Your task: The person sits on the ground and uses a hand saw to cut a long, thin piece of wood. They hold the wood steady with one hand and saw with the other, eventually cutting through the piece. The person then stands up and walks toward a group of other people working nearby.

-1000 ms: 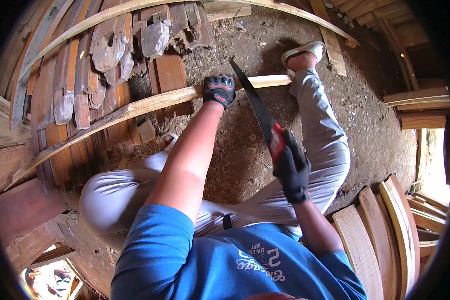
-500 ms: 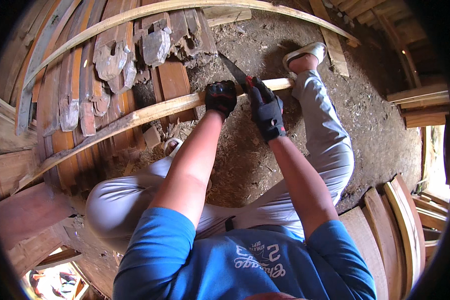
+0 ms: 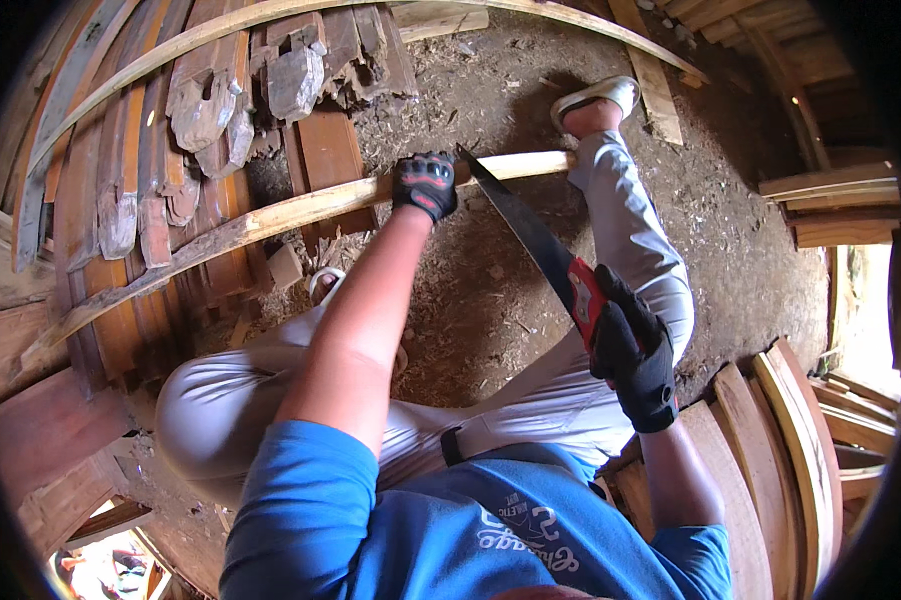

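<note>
A long pale wooden strip (image 3: 305, 207) runs from the lower left up to my right foot. Wrapped round it near its right end is my left hand (image 3: 425, 185), in a black glove with red trim. My right hand (image 3: 632, 350), gloved in black too, grips the red handle of a handsaw (image 3: 528, 228) above my right thigh. The dark blade slants up and left, its tip beside the strip just right of my left hand. Whether the teeth touch the wood I cannot tell.
Several old brown planks (image 3: 120, 190) with broken ends lie stacked at the left. Another long curved strip (image 3: 210, 40) crosses over them at the back. Curved boards (image 3: 770, 450) lie at the lower right, and more timber (image 3: 840, 190) is at the far right. Shavings litter the dirt floor (image 3: 490, 310).
My right hand has drawn the saw back toward my body and to the right, so its blade now shows at length. My left hand still holds the strip.
</note>
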A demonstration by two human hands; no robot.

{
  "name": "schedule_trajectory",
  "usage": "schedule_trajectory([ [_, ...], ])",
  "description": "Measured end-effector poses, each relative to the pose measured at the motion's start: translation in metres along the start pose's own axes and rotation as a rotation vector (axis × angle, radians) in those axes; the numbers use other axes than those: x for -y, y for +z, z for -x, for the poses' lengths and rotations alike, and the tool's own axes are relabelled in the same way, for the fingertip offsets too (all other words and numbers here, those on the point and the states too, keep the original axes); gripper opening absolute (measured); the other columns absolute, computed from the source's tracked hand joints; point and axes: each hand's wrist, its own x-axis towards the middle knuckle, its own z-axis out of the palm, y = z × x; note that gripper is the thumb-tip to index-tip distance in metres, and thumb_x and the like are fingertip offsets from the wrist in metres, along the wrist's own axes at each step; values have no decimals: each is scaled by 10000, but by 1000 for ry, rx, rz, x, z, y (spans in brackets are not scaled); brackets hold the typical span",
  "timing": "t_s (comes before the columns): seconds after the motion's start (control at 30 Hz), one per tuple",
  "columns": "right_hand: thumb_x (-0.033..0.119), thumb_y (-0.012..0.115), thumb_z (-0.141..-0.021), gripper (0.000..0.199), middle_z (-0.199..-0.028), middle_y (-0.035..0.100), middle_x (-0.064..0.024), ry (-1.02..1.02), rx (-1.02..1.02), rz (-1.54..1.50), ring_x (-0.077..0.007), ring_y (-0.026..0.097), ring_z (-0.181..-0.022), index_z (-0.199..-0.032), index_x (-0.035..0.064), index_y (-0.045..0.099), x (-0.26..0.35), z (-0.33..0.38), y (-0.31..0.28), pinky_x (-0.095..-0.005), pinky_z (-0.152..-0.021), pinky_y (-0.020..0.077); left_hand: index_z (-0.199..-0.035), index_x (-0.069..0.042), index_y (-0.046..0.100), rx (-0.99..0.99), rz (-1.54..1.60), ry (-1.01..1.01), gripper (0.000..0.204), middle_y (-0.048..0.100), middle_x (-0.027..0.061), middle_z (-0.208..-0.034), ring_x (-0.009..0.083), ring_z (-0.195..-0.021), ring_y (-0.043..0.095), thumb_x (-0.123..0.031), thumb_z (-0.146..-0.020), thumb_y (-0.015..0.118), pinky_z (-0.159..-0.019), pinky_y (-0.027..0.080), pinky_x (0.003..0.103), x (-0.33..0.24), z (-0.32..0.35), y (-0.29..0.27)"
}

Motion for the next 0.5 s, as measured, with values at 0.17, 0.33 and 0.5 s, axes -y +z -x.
schedule_trajectory([
  [0.17, 240, 531, -1080, 422, -854, 692, -18, -49, 27, 58, -61, 550, -550, -1460, 70, 608, 3, -15, -14, -260, -549, 466, -1111, -106, 706, 233, -36, 162, 291, 747, 185, -1128, 365, -1053, 726, -240, -877, 597, -909, 572, 502, 19, -17, -24],
  [0.33, 203, 549, -1066, 404, -970, 741, -92, -342, 73, 491, -97, 648, -680, -1433, 48, 618, 13, -61, -17, -297, -585, 520, -1086, -106, 707, 157, 34, 144, 277, 740, 193, -1105, 372, -1039, 722, -233, -872, 586, -902, 568, 511, 28, -8, -12],
  [0.5, 215, 601, -1033, 341, -1097, 763, -152, -186, -30, 197, -242, 734, -806, -1325, 69, 700, 4, -130, 48, -349, -675, 564, -1078, -128, 711, 149, 98, 138, 268, 735, 180, -1092, 375, -1040, 713, -240, -866, 591, -903, 565, 515, 28, -7, -12],
])
